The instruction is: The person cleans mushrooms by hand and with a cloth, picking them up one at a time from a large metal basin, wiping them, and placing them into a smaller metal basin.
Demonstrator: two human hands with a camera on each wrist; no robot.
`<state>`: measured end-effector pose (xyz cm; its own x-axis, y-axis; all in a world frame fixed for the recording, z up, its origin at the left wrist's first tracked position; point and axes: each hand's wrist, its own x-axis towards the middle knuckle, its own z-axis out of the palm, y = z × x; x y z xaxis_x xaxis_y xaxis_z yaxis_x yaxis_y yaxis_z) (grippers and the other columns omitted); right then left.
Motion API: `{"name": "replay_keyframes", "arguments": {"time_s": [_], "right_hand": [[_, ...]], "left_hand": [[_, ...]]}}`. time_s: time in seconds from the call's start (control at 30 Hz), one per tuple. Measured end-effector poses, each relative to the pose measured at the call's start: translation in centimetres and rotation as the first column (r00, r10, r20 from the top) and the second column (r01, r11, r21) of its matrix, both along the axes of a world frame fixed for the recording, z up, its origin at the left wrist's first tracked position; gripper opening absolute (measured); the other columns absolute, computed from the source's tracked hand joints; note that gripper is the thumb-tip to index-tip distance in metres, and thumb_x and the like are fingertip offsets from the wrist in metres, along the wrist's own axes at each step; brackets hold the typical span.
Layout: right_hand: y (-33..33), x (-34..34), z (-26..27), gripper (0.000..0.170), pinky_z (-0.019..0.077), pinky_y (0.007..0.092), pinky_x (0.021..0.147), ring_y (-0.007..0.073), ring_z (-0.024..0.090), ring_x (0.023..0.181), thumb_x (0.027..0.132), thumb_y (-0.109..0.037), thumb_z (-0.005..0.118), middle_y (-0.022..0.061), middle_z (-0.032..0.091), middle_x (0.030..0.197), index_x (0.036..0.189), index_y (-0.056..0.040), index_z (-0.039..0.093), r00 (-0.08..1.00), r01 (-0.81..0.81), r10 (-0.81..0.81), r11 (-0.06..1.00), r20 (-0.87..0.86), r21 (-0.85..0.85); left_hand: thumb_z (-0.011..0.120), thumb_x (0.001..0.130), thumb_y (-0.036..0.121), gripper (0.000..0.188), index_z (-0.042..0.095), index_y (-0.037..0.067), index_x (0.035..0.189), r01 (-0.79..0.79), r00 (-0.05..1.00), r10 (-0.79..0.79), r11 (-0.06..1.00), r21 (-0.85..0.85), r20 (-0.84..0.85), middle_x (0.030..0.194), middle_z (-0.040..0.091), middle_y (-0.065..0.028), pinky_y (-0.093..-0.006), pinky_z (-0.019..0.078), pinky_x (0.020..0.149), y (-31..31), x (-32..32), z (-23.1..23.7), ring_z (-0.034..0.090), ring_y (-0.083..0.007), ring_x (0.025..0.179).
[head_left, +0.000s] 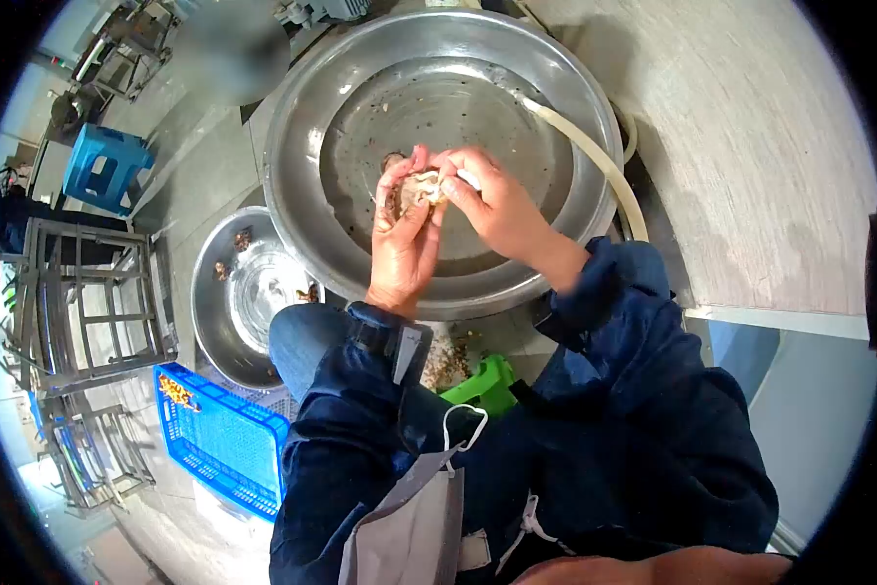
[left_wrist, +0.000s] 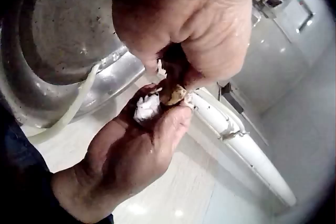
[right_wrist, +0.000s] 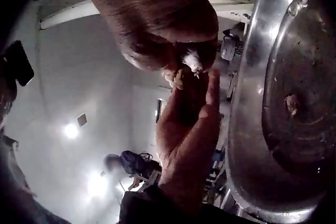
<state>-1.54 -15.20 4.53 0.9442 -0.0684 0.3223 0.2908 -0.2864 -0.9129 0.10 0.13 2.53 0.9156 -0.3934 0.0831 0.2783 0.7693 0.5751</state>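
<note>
Over the large steel basin (head_left: pixel 297 127), my left hand (head_left: pixel 401 255) holds a pale, frilly, mushroom-like piece (head_left: pixel 422 188) with brownish parts, fingers curled round it. My right hand (head_left: pixel 508 213) pinches the piece's right edge between thumb and fingers. A crumpled white thing (left_wrist: pixel 147 109) sits in the curl of the right hand; its kind cannot be told. Shallow water with dark specks covers the basin floor. Just beyond my left fingertips shows a brown lump (head_left: pixel 391 160). In the right wrist view, a brown piece (right_wrist: pixel 291 105) lies inside the basin.
A pale hose (head_left: pixel 594 146) runs over the basin's right rim. To the left stands a smaller steel bowl (head_left: pixel 204 292) with a few brown pieces. Below it is a blue crate (head_left: pixel 224 448) holding yellowish bits. A green stool (head_left: pixel 487 385) and scattered scraps (head_left: pixel 445 361) are between my legs.
</note>
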Motion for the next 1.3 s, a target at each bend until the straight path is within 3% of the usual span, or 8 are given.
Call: {"name": "replay_keyframes", "arguments": {"time_s": [0.6,0.73,0.9,1.03,1.1,1.17,1.2,1.3], "right_hand": [[-4.1,0.5,2.2,0.022,0.0533,0.0323,0.074,0.0192,0.07,0.086,0.098,-0.019,0.054,0.012,0.069,0.097,0.114,-0.0049,0.054,0.984,0.09,-0.089,0.996,-0.152,0.002],[-6.2,-0.8,4.0,0.023,0.0534,0.0326,0.074,0.0222,0.07,0.086,0.098,-0.016,0.053,0.0125,0.069,0.1,0.118,-0.0052,0.052,0.991,0.125,-0.128,0.989,-0.038,-0.085],[-8.5,-1.2,4.5,0.023,0.0526,0.0345,0.072,0.0266,0.069,0.085,0.099,-0.017,0.053,0.0107,0.07,0.102,0.12,-0.0082,0.053,0.981,0.174,-0.192,0.948,-0.042,-0.265],[-9.7,-0.4,4.0,0.025,0.0519,0.0356,0.072,0.0257,0.069,0.083,0.099,-0.018,0.052,0.009,0.069,0.096,0.122,-0.0098,0.054,0.98,0.191,-0.199,0.912,0.015,-0.362],[-10.0,-0.2,4.4,0.025,0.0519,0.0351,0.072,0.0246,0.069,0.082,0.099,-0.017,0.053,0.0085,0.069,0.095,0.122,-0.01,0.054,0.978,0.189,-0.207,0.901,-0.004,-0.39],[-10.2,0.1,4.8,0.025,0.0521,0.0301,0.072,0.0195,0.068,0.083,0.098,-0.013,0.055,0.0087,0.068,0.098,0.122,-0.007,0.056,0.975,0.171,-0.21,0.92,-0.077,-0.352],[-10.2,0.3,4.6,0.025,0.0524,0.0313,0.07,0.0216,0.069,0.083,0.098,-0.015,0.055,0.0087,0.069,0.097,0.121,-0.0083,0.056,0.976,0.189,-0.216,0.914,-0.039,-0.358],[-10.2,0.1,4.0,0.022,0.053,0.0318,0.067,0.0234,0.07,0.083,0.098,-0.015,0.055,0.0091,0.07,0.097,0.119,-0.0098,0.056,0.982,0.186,-0.186,0.904,0.037,-0.386]], "left_hand": [[0.052,0.097,0.002,0.024,0.054,0.009,0.12,0.159,0.982,-0.109,0.922,0.354,-0.156,0.131,0.057,-0.0102,-0.0363,0.0525,0.091,1.2,2.7,-0.6,0.056,-0.0255,0.121],[0.055,0.095,0.01,0.023,0.055,0.004,0.117,0.184,0.983,-0.116,0.616,0.766,-0.143,0.111,0.061,-0.0081,-0.0406,0.0534,0.087,5.3,8.6,-10.9,0.06,-0.025,0.106],[0.067,0.087,0.023,0.044,0.051,-0.003,0.118,0.046,0.999,-0.008,-0.224,0.974,-0.049,0.125,0.055,-0.0204,-0.0497,0.0493,0.09,13.6,16.5,-32.4,0.058,-0.0374,0.11],[0.065,0.083,0.022,0.045,0.056,-0.003,0.119,-0.368,0.873,-0.487,-0.643,0.672,0.011,0.133,0.049,-0.0241,-0.0603,0.029,0.107,1.8,10.2,-25.1,0.037,-0.0466,0.131],[0.059,0.083,0.009,0.04,0.055,-0.002,0.122,-0.783,0.517,-0.83,-0.361,0.506,0.21,0.129,0.05,-0.0214,-0.052,0.0318,0.106,0.5,9.5,-27.1,0.041,-0.0414,0.126],[0.055,0.082,0.003,0.035,0.059,0.001,0.117,-0.758,0.564,-0.659,-0.172,0.629,0.499,0.121,0.054,-0.0188,-0.0477,0.037,0.1,0.2,10.1,-26.5,0.048,-0.0383,0.116],[0.056,0.084,0.006,0.035,0.058,0.004,0.119,-0.496,0.843,-0.426,-0.378,0.782,0.329,0.12,0.055,-0.0159,-0.0454,0.0405,0.097,0.0,10.9,-25.0,0.05,-0.0369,0.115],[0.054,0.08,-0.006,0.037,0.056,0.002,0.115,-0.618,0.631,-0.697,-0.187,0.764,0.34,0.115,0.055,-0.0217,-0.047,0.0424,0.093,-1.4,9.8,-23.0,0.049,-0.0463,0.111]]}}
